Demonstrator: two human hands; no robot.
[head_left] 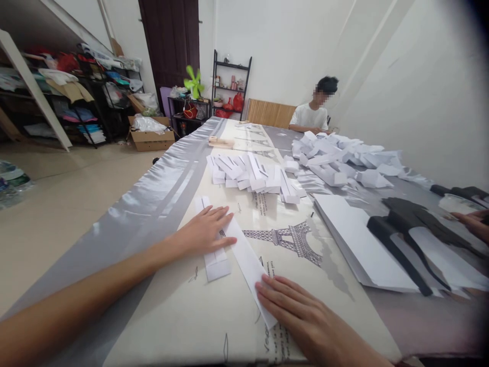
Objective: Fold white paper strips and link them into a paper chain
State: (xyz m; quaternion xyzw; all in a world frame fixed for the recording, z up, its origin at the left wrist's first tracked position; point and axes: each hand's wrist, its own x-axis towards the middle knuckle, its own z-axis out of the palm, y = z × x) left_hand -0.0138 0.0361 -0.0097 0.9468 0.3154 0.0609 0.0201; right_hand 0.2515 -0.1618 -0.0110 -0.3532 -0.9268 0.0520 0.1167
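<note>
My left hand [206, 230] lies flat with its fingers spread, pressing on a folded white paper piece [217, 270] and touching the upper end of a long folded paper strip [246, 257]. My right hand [301, 311] rests its outstretched fingers along the strip's lower end, holding it against the tablecloth. The strip slants from upper left to lower right between the two hands. Just beyond them is a heap of folded white paper boxes [254, 173], partly stacked on each other.
A stack of white sheets [357, 239] lies to the right, with dark strips [397, 250] over it. Another person's hand [473, 223] shows at the right edge. Farther back are a large pile of folded papers [344, 158], a wooden block [220, 142] and a seated person [311, 116].
</note>
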